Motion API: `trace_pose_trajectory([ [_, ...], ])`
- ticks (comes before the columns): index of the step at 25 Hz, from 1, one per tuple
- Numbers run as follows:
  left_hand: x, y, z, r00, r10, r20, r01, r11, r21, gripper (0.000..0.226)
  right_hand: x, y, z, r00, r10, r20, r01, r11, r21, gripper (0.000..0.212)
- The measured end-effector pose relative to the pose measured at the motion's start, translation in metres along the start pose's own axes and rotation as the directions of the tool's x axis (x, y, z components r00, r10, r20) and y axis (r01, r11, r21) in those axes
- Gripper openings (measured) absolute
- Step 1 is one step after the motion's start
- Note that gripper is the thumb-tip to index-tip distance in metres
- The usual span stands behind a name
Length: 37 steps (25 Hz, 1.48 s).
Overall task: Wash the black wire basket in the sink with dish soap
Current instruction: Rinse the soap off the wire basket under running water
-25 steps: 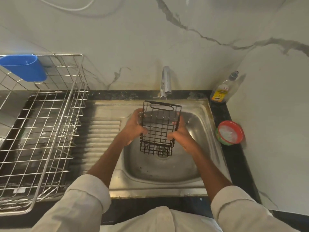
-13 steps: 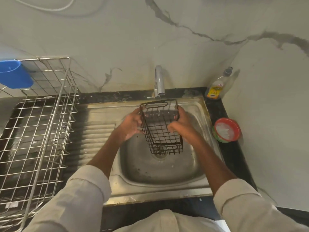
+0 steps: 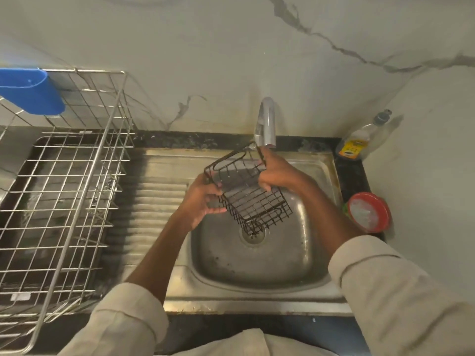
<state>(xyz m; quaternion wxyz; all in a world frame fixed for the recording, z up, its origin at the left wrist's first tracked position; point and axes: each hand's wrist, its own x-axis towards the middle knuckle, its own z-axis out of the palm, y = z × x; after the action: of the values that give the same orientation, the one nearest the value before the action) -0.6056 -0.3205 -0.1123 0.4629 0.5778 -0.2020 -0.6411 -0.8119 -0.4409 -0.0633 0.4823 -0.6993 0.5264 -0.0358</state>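
- Left hand (image 3: pixel 203 199) grips the near-left side of the black wire basket (image 3: pixel 249 191), fingers curled on its wires.
- Basket held over the sink (image 3: pixel 257 276), long axis tilting from drain up toward faucet (image 3: pixel 266 122).
- Right hand (image 3: pixel 276 170) clamps the far rim, nearer the soap bottle (image 3: pixel 359 140).

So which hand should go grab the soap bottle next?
Probably the right hand: the soap bottle stands on its side, at the sink's back right corner. The left hand can hold the basket.
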Motion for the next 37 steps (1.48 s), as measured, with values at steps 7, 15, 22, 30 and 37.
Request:
trace_pose_trajectory([
  [7, 0.036, 0.041, 0.04, 0.991, 0.016, 0.13, -0.026, 0.996, 0.08, 0.047, -0.059, 0.086, 0.001, 0.938, 0.17, -0.301, -0.009, 0.882, 0.471, 0.094],
  [15, 0.092, 0.044, 0.073, 0.989, -0.15, 0.008, 0.137, 0.88, -0.455, 0.092, -0.074, 0.085, 0.017, 0.874, 0.201, -0.442, 0.067, 0.852, 0.519, 0.088],
  [22, 0.07, 0.048, 0.105, 0.988, 0.15, 0.028, -0.148, 0.987, -0.066, 0.067, -0.079, 0.096, 0.024, 0.852, 0.281, -0.442, 0.006, 0.839, 0.543, 0.094],
  [30, 0.037, -0.001, 0.045, 0.969, 0.22, -0.116, -0.203, 0.969, 0.143, 0.059, -0.105, 0.103, 0.025, 0.832, 0.5, -0.24, -0.031, 0.473, 0.88, 0.043],
  [37, -0.045, -0.061, 0.018, 0.996, -0.005, 0.094, 0.003, 1.0, 0.016, 0.108, -0.133, 0.078, 0.044, 0.863, 0.504, -0.033, 0.056, -0.03, 0.998, 0.026],
])
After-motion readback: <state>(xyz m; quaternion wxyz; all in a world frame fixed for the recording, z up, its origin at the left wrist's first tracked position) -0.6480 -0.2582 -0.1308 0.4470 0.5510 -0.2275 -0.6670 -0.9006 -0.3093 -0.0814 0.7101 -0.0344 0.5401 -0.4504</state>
